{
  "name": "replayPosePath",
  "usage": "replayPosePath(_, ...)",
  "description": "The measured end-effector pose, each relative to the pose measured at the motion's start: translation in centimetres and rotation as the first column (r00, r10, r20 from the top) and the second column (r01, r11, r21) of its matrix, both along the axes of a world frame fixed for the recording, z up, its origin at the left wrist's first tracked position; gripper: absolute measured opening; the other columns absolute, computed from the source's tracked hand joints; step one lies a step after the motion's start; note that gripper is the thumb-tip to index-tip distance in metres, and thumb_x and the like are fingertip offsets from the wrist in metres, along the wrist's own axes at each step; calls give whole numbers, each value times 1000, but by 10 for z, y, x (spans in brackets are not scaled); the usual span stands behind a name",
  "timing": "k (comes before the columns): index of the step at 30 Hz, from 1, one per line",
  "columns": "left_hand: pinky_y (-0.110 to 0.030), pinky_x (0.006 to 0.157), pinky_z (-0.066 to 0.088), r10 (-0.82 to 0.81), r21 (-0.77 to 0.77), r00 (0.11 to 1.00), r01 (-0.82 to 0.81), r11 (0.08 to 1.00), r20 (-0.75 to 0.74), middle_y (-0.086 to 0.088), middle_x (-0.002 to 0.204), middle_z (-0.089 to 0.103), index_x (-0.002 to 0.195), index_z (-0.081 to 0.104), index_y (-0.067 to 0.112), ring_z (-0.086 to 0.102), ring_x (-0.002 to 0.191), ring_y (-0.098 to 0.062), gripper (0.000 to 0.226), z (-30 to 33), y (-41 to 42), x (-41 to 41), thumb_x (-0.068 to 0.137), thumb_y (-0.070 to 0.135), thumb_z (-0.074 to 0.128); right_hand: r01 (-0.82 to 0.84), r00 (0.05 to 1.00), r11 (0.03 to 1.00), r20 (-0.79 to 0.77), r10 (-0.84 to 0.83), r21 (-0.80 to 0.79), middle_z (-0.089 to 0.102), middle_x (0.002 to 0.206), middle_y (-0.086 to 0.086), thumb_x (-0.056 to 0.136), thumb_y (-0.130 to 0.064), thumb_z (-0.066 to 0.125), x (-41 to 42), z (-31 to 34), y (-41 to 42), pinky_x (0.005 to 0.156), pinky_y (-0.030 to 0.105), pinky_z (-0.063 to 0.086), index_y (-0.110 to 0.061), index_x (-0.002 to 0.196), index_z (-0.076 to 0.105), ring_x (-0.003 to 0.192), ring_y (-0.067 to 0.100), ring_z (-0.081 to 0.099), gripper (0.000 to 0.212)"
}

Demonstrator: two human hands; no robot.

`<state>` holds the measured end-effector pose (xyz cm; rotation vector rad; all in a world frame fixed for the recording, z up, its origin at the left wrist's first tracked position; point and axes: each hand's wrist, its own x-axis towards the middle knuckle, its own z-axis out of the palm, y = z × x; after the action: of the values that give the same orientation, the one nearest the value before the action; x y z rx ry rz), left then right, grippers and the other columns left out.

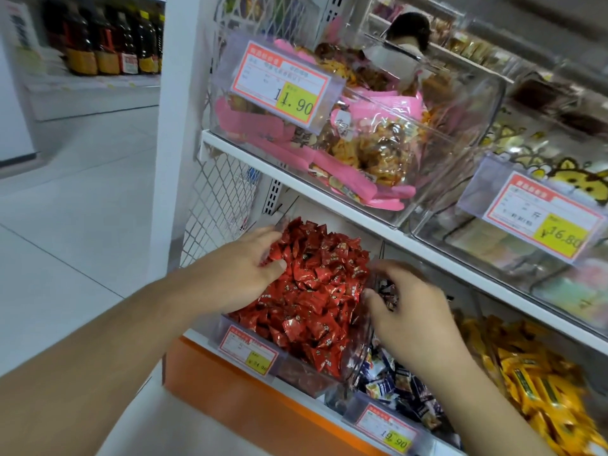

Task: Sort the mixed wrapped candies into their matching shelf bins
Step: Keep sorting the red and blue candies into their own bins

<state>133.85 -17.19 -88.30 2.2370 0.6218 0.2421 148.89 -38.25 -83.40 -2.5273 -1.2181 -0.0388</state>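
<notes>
A clear bin [297, 373] on the lower shelf is heaped with red wrapped candies [316, 291]. My left hand [243, 268] rests on the left side of that heap, fingers curled among the red wrappers. To the right, a second clear bin holds dark blue and white wrapped candies [398, 383]. My right hand [408, 307] hovers over the back of this bin, fingers bent around a few dark wrapped candies [388, 294]. Further right lies a bin of yellow wrapped candies [533, 383].
The upper shelf [362, 222] carries a clear bin of pink-wrapped snacks [329, 126] with a price tag [283, 83], and another tagged bin [533, 218] to the right. An orange base [230, 390] runs below. Bottles [108, 44] stand on a far shelf across the tiled aisle.
</notes>
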Motion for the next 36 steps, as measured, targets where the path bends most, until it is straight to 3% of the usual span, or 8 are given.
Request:
replayPosePath(2, -17, 105, 25, -6, -3, 1000, 6, 1000, 19, 29, 164, 8, 161, 18, 41, 39, 141, -2, 63, 0, 1, -1, 105, 49, 44, -83, 994, 997, -76, 83, 0, 67, 106, -18, 102, -31, 62, -2, -5, 33, 55, 3, 39, -38, 131, 59, 59, -8, 60, 30)
replayPosePath(4, -15, 102, 25, -1, -2, 1000, 1, 1000, 29, 29, 164, 9, 160, 18, 41, 39, 140, 1, 62, -1, 1, -1, 105, 49, 45, -149, 987, 989, -62, 149, -5, 67, 119, -17, 101, -26, 62, 5, -16, 67, 76, 3, 38, -34, 131, 63, 87, -12, 60, 31)
replayPosePath(6, -15, 102, 25, 10, -4, 999, -10, 1000, 32, 29, 164, 10, 160, 19, 41, 39, 139, 2, 62, -2, 2, 0, 105, 49, 46, -175, 984, 982, -48, 172, -64, 66, 129, -12, 100, -22, 63, 18, -28, 97, 89, 11, 35, -30, 129, 67, 114, 3, 60, 30)
replayPosePath(11, -16, 106, 23, 19, 8, 999, -19, 1000, 48, 27, 165, 13, 160, 20, 39, 35, 143, 0, 62, -3, 4, 3, 105, 47, 47, -104, 994, 964, -52, 94, -244, 64, 138, -7, 96, -21, 66, 54, -52, 134, 95, 25, 42, -35, 131, 67, 124, 18, 60, 38)
replayPosePath(19, -18, 112, 25, 26, 13, 998, -27, 1000, 62, 27, 165, 14, 161, 23, 38, 36, 143, 0, 63, -8, 5, 2, 104, 47, 50, -69, 989, 982, -144, 43, -175, 68, 127, -11, 89, -17, 73, 67, -55, 134, 92, 19, 43, -33, 122, 73, 115, 13, 62, 37)
replayPosePath(24, -19, 113, 27, 39, 9, 997, -40, 999, 62, 28, 165, 14, 160, 24, 38, 37, 142, 0, 63, -9, 5, 3, 103, 48, 51, -66, 984, 982, -176, 35, -175, 68, 122, -12, 90, -22, 72, 66, -58, 136, 77, 16, 46, -32, 123, 73, 98, 8, 62, 34)
replayPosePath(28, -19, 112, 27, 37, 12, 997, -38, 999, 65, 28, 165, 14, 160, 25, 37, 38, 142, 0, 63, -8, 4, 3, 103, 47, 51, -47, 992, 982, -123, 25, -184, 69, 127, -12, 92, -33, 71, 64, -62, 140, 89, 21, 46, -32, 123, 74, 113, 13, 64, 30)
replayPosePath(36, -20, 114, 27, 56, -1, 997, -56, 998, 53, 27, 165, 13, 160, 26, 36, 41, 141, -1, 64, -6, 2, 5, 103, 47, 52, 5, 991, 983, -134, -29, -182, 73, 106, -16, 86, -11, 70, 64, -65, 140, 67, 17, 49, -36, 102, 79, 90, 6, 65, 30)
